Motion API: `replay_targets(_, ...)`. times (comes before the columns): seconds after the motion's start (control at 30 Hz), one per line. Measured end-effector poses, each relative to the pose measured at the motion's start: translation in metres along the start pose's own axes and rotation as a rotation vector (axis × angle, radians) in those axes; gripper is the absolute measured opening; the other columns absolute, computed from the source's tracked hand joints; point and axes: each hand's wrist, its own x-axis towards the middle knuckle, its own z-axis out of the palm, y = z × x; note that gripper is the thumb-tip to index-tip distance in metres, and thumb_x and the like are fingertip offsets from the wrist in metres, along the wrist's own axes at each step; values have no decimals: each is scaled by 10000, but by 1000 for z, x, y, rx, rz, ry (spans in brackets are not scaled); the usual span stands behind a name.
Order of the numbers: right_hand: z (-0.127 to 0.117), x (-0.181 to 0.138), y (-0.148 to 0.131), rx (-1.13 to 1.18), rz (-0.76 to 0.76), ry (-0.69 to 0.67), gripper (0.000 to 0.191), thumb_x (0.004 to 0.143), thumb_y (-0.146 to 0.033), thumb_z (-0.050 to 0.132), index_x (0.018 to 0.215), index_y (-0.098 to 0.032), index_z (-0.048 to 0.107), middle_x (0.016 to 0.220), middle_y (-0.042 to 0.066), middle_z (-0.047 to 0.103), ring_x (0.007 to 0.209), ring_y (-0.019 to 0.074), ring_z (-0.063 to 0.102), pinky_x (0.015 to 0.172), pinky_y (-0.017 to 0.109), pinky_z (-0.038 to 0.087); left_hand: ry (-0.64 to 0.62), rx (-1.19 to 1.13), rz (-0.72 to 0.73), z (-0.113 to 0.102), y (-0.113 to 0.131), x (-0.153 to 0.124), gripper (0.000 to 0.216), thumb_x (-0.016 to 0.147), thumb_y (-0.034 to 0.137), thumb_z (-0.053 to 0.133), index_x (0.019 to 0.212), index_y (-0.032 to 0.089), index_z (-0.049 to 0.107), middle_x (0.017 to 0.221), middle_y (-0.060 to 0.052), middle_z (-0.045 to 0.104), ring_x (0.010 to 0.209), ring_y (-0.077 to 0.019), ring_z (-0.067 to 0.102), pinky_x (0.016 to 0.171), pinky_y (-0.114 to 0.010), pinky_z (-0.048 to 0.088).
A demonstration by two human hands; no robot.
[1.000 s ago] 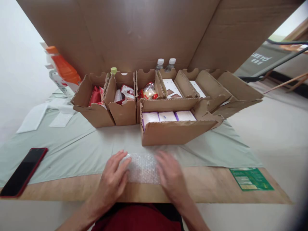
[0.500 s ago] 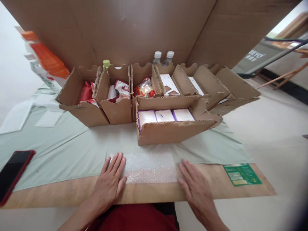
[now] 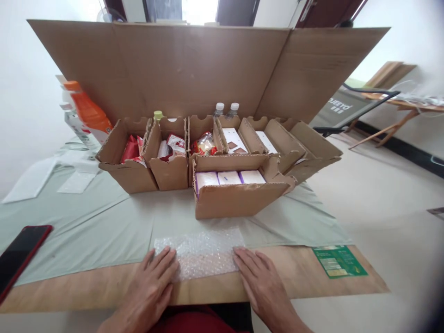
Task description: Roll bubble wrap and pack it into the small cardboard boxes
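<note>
Left hand (image 3: 152, 289) flat, palm down, fingers spread wide, holding nothing, fingertips resting on the left near corner of the bubble wrap sheet (image 3: 201, 252). Right hand (image 3: 262, 286) likewise flat and open, fingers spread, grasping nothing, fingertips touching the sheet's right near edge. Bubble wrap sheet lying flat between the two hands, partly on the pale green cloth (image 3: 86, 226) and partly on the bare wooden table edge (image 3: 69, 291). Just beyond the sheet, an open cardboard box (image 3: 236, 199) with three white packs (image 3: 229, 177) side by side. Behind it, a row of open cardboard compartments (image 3: 166, 157) with red snack packets (image 3: 132, 148) and white cards. Tall cardboard panel (image 3: 180, 69) upright at the back. Orange bottle (image 3: 88, 111) at far left, two clear capped bottles (image 3: 225, 110) behind the row. Red-cased phone (image 3: 21, 256) on the cloth, well left of the hands. Green leaflet (image 3: 339, 261) on the wood, to the right.
</note>
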Motion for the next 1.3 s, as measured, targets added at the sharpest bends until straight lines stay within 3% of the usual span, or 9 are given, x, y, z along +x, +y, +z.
replay_targets(0.23,-3,16,18,97,-53,130,312,930,-45,437,1046,-201,681,1019,71,780,901,203,717,895,416,540,78,-69,-19,7,-1,6,523,789,146,546,1303,207,622,1283,-75,739,1202,-289,661,1064,-448,468)
replay_targets(0.37,-45,41,14,321,149,79,259,1009,-205,431,911,-232,669,794,29,736,742,181,695,778,341,566,153,-286,-141,-22,-4,16,323,873,88,481,1075,238,684,954,-34,796,903,-208,752,1014,-421,546)
replay_targets(0.47,-70,56,19,448,314,-40,259,1015,-326,461,926,-249,692,797,13,734,737,178,694,676,277,548,127,-488,-360,-47,-13,23,194,940,207,522,1004,258,699,848,7,784,756,-170,753,770,-287,616)
replay_targets(0.63,-41,64,43,366,400,-130,325,1003,-385,432,955,-232,714,867,32,772,766,206,713,699,314,538,-24,-425,-559,-36,-38,32,332,926,326,562,1226,219,657,824,-16,766,724,-215,733,659,-317,601)
replay_targets(0.83,-4,47,38,33,356,78,323,1021,-340,451,1132,-177,706,1202,140,730,1069,302,670,889,447,478,236,-129,-369,-12,-30,24,411,977,206,532,1388,221,529,1297,-155,642,1208,-312,616,995,-488,531)
replay_targets(0.93,10,58,-14,86,200,47,289,1002,-212,469,1181,-176,693,1291,133,699,1175,292,627,963,455,476,182,-189,-204,-10,-12,28,443,958,64,477,1372,213,529,1390,-160,597,1349,-312,528,1070,-490,491)
replay_targets(1.07,37,72,-69,260,-29,-124,324,969,-208,540,1271,-192,656,1417,83,637,1333,251,535,1097,418,437,71,-208,-95,8,-6,30,387,958,69,459,1296,198,597,1272,-124,692,1195,-285,624,992,-457,531)
replay_targets(1.17,39,46,-47,210,5,-132,365,990,-224,527,1341,-202,620,1447,76,617,1381,240,503,1130,421,408,13,-243,-119,19,-10,24,325,971,124,501,1264,185,628,1288,-126,690,1210,-291,606,1010,-457,517)
replay_targets(1.3,13,-14,24,-87,260,-6,366,1013,-237,471,1341,-155,612,1351,154,674,1283,317,595,994,472,458,-16,-298,-160,16,-12,22,303,965,132,526,1238,191,642,1295,-125,679,1222,-295,585,1022,-466,505)
